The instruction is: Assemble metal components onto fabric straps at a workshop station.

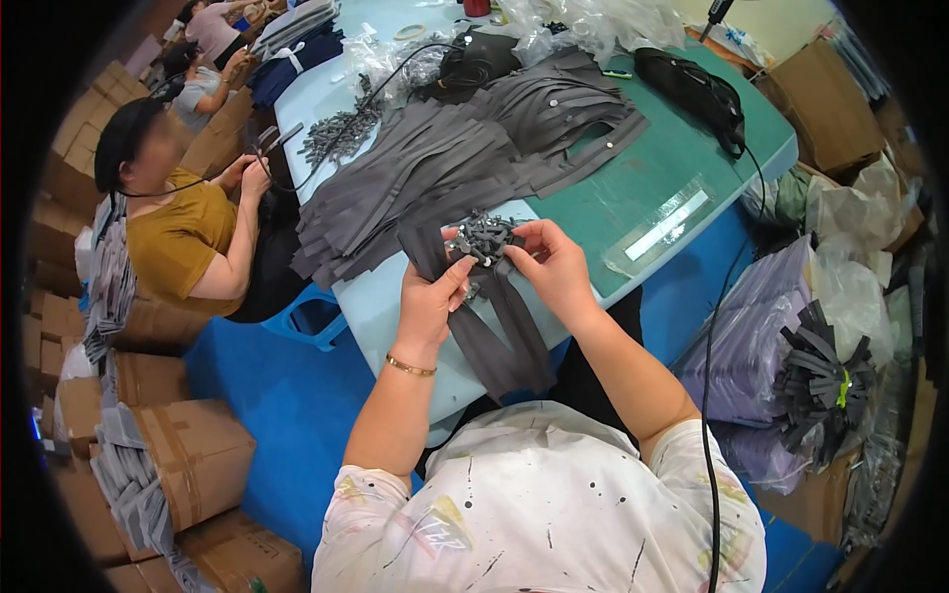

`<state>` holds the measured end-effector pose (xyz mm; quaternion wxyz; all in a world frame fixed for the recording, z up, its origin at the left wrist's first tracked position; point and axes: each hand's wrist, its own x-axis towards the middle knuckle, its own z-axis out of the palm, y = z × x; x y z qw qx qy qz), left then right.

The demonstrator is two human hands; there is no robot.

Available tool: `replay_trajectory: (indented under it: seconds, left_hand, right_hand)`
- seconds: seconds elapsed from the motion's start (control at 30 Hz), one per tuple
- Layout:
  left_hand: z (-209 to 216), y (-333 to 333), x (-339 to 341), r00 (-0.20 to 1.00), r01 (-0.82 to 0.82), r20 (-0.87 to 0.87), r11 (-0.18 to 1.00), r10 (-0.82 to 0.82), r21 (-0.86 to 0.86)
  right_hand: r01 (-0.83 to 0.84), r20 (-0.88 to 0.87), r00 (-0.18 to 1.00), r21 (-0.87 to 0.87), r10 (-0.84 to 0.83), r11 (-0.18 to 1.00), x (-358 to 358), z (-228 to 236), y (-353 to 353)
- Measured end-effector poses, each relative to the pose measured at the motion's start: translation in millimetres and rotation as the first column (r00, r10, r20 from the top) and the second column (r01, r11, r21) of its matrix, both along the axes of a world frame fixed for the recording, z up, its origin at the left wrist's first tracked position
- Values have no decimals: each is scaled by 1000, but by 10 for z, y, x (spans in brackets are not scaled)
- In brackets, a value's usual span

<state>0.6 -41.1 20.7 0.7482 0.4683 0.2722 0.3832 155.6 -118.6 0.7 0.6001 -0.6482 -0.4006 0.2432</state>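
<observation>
My left hand (432,298) is closed round a dark grey zipper tape (516,341), which loops down over the table's near edge. Beside it lies a small heap of zipper sliders (484,240) with grey pulls. My right hand (552,265) is at the heap's right side, thumb and fingers pinched together; whatever is between them is too small to make out. Just beyond both hands, a broad pile of dark grey zipper tapes (405,168) covers the table.
More sliders (341,133) are heaped at the far left of the table, near clear plastic bags (593,25). A black pouch (692,94) rests on the green mat (633,212). A co-worker (188,237) sits at left. Cartons (193,460) and wrapped purple bundles (756,336) flank me.
</observation>
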Motion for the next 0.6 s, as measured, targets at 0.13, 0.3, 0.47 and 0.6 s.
replay_trajectory:
  seconds: [0.13, 0.3, 0.47, 0.6]
  left_hand:
    - [-99, 51, -29, 995, 31, -91, 1000, -31, -5]
    - [-93, 56, -11, 994, -3, -109, 1000, 4, 16]
    - [-74, 58, -23, 993, 33, -116, 999, -34, -7]
    - [-91, 51, -27, 985, 47, -164, 999, -44, 12]
  right_hand:
    - [-69, 176, 984, 280, 20, 957, -183, 90, 25]
    - [-220, -611, 725, 233, 318, 947, -162, 48, 108]
    - [-311, -533, 793, 64, 296, 948, -149, 159, 59]
    - [-336, -501, 822, -42, 271, 941, -91, 182, 28]
